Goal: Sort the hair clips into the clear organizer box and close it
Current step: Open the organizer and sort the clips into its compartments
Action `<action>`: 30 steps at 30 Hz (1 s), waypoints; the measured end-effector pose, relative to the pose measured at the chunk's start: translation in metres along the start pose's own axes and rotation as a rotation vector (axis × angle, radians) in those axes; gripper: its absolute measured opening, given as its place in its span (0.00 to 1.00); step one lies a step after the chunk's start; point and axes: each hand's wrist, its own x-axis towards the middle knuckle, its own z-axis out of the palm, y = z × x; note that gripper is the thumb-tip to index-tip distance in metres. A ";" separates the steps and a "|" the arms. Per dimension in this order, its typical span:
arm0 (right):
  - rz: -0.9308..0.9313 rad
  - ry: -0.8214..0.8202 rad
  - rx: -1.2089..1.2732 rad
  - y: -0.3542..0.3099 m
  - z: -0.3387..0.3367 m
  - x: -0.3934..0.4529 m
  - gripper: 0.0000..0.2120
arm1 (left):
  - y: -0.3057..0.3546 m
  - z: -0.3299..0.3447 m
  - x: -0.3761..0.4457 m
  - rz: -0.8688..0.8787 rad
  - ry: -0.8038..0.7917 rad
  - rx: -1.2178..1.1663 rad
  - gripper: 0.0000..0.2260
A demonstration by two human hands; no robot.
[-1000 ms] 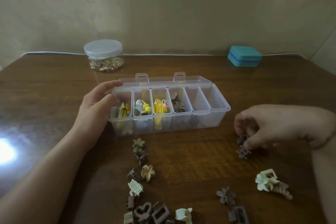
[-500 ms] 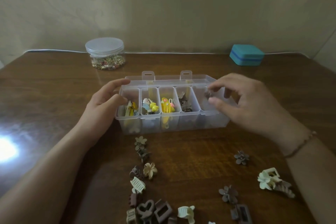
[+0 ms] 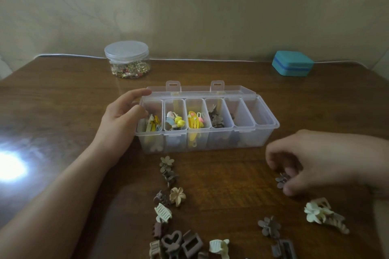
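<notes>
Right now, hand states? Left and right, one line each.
Left hand: gripping the left end of the clear organizer box.
Right hand: fingers pinching a small brown flower clip on the table.

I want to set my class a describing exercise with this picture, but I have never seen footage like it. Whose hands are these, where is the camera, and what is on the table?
No machine here: a person wears a camera on the head, looking down at their own hands. The left hand steadies the open clear organizer box on a wooden table. The right hand pinches a small brown flower clip lying on the table. More loose hair clips lie in front. At the back stand a lidded jar and a teal case.
</notes>
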 end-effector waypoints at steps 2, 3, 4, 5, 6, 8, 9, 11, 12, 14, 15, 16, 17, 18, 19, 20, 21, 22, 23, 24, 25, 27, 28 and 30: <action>-0.041 0.041 -0.036 -0.001 0.001 0.003 0.10 | 0.001 0.000 0.000 0.003 -0.005 0.010 0.25; -0.076 0.063 -0.035 -0.001 0.000 0.002 0.09 | 0.002 0.000 -0.001 0.004 -0.018 0.012 0.26; -0.128 0.102 -0.021 -0.001 -0.002 -0.001 0.10 | 0.002 0.000 -0.001 0.001 -0.030 0.014 0.26; -0.201 0.173 -0.001 0.000 -0.005 -0.005 0.10 | 0.002 0.000 -0.001 -0.003 -0.039 0.017 0.26; -0.290 0.279 0.036 0.000 -0.008 -0.008 0.10 | 0.002 -0.001 -0.001 -0.006 -0.046 0.020 0.26; -0.470 0.581 0.202 -0.004 -0.012 -0.011 0.10 | 0.002 -0.001 -0.001 0.000 -0.066 0.025 0.26; -0.534 0.751 0.303 -0.007 -0.011 -0.010 0.10 | 0.002 -0.001 -0.001 0.005 -0.079 0.026 0.26; -0.510 0.982 0.388 -0.013 -0.008 -0.002 0.08 | 0.002 0.000 -0.001 0.012 -0.105 0.028 0.26; -0.442 1.018 0.348 -0.014 -0.007 0.006 0.07 | 0.003 0.000 -0.001 0.017 -0.114 0.029 0.27; -0.324 0.946 0.191 -0.011 -0.003 0.019 0.07 | 0.003 0.000 -0.001 0.026 -0.113 0.024 0.27; -0.293 0.900 0.146 -0.008 -0.003 0.023 0.08 | 0.003 0.000 -0.001 0.029 -0.106 0.021 0.26; -0.283 0.888 0.142 -0.006 -0.003 0.025 0.09 | 0.003 0.001 -0.001 0.033 -0.099 0.019 0.26; -0.284 0.902 0.159 -0.003 -0.004 0.025 0.10 | 0.002 0.001 -0.001 0.035 -0.092 0.018 0.26; -0.290 0.931 0.181 -0.003 -0.005 0.024 0.11 | 0.002 0.002 -0.002 0.038 -0.085 0.014 0.26; -0.296 0.970 0.200 -0.003 -0.005 0.023 0.11 | 0.001 0.002 -0.001 0.038 -0.079 0.010 0.27; -0.307 1.013 0.215 -0.004 -0.006 0.021 0.11 | 0.001 0.002 -0.001 0.038 -0.075 0.006 0.27; -0.318 1.052 0.226 -0.005 -0.006 0.020 0.11 | 0.000 0.001 -0.001 0.036 -0.074 0.005 0.27; -0.323 1.080 0.240 -0.006 -0.007 0.018 0.10 | 0.000 0.001 -0.001 0.036 -0.079 0.003 0.26; -0.325 1.099 0.261 -0.005 -0.008 0.014 0.09 | 0.000 0.000 0.000 0.034 -0.087 0.003 0.26; -0.325 1.105 0.285 -0.004 -0.009 0.009 0.08 | 0.001 0.000 -0.001 0.033 -0.096 0.006 0.27; -0.324 1.092 0.306 -0.003 -0.011 0.001 0.08 | 0.002 0.000 -0.001 0.033 -0.104 0.008 0.27; -0.301 0.987 0.302 0.004 -0.014 -0.019 0.12 | 0.004 0.000 -0.002 0.044 -0.118 0.012 0.26; -0.269 0.898 0.261 0.009 -0.011 -0.029 0.16 | 0.004 0.001 -0.002 0.051 -0.122 0.015 0.25; -0.206 0.765 0.145 0.019 0.008 -0.046 0.18 | 0.004 0.002 -0.001 0.058 -0.120 0.021 0.22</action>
